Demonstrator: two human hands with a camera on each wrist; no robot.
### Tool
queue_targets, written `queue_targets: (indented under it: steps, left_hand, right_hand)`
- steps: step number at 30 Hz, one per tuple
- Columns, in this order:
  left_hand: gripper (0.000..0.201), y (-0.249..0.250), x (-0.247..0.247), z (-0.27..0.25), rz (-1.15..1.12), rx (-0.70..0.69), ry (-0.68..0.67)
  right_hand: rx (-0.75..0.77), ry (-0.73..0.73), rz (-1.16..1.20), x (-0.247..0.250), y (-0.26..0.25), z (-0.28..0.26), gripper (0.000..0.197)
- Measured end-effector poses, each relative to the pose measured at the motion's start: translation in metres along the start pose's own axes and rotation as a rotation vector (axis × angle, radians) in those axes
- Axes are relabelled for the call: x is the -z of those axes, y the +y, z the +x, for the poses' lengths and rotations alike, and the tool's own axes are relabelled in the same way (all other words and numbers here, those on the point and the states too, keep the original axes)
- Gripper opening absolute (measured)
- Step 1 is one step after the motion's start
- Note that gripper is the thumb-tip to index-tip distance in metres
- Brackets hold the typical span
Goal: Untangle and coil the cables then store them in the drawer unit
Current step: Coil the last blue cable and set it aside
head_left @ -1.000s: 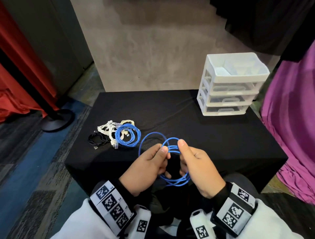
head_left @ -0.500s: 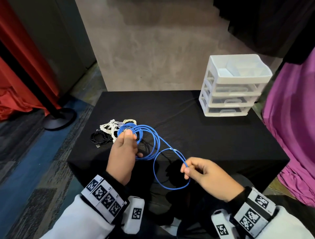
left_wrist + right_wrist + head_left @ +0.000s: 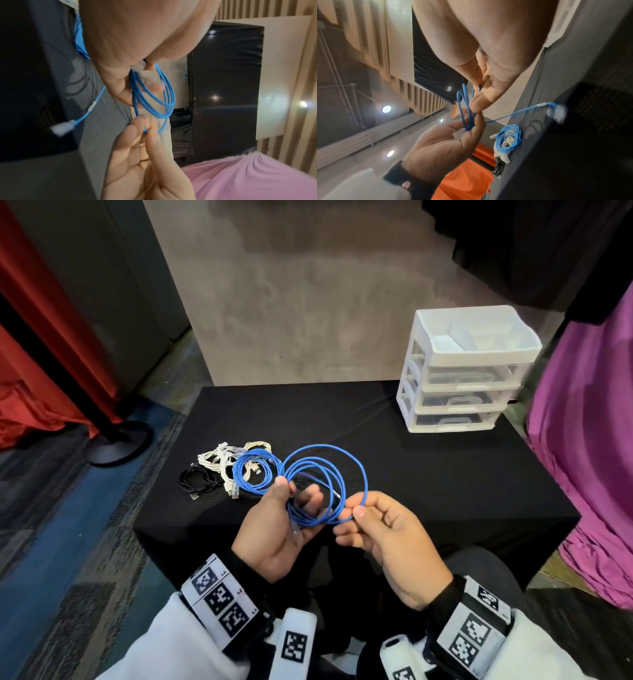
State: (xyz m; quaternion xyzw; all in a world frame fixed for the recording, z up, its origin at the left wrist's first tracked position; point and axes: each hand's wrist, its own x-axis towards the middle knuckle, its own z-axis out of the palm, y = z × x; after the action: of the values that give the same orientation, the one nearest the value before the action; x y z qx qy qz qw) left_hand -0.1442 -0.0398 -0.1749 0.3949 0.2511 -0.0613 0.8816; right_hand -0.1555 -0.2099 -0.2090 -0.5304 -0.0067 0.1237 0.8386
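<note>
Black table [image 3: 428,491] mid-frame; my left hand [image 3: 274,529] grips the blue cable [image 3: 325,470] coil, right hand [image 3: 387,529] pinches its lower-right loop (light, springy, so I'd hold the bundled strands)

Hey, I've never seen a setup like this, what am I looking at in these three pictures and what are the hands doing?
No machine here: a person wears three cameras. The wide picture comes from the head, the other two from each wrist, looking along the fingers. The left hand grips a blue cable gathered into loops, and the right hand pinches the loops' other side. On the black table lie a second blue coil, white cables and a black cable. A white drawer unit stands at the far right corner, its drawers closed.
</note>
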Motion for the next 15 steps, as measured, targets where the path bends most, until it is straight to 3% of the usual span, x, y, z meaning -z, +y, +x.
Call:
queue_targets:
  steps: [4, 7, 9, 12, 15]
  left_hand:
    - [0.032, 0.000, 0.002, 0.000, 0.267, -0.161, -0.001]
    - [0.032, 0.005, 0.007, -0.006, 0.589, -0.267, -0.114]
    - [0.033, 0.008, 0.009, -0.012, 0.782, -0.312, -0.246]
    - [0.032, 0.012, 0.008, -0.023, 1.030, -0.418, -0.435]
    - [0.022, 0.016, 0.007, -0.029, 1.103, -0.483, -0.535]
  right_hand:
    - [-0.009, 0.001, -0.269, 0.012, 0.004, 0.001, 0.025]
    - [0.255, 0.101, -0.630, 0.034, -0.006, 0.013, 0.023]
    - [0.390, 0.109, -0.871, 0.044, -0.017, 0.020, 0.033]
    - [0.379, -0.127, -1.044, 0.048, -0.033, 0.022, 0.054]
    - [0.295, -0.346, -0.991, 0.042, -0.038, 0.023, 0.038]
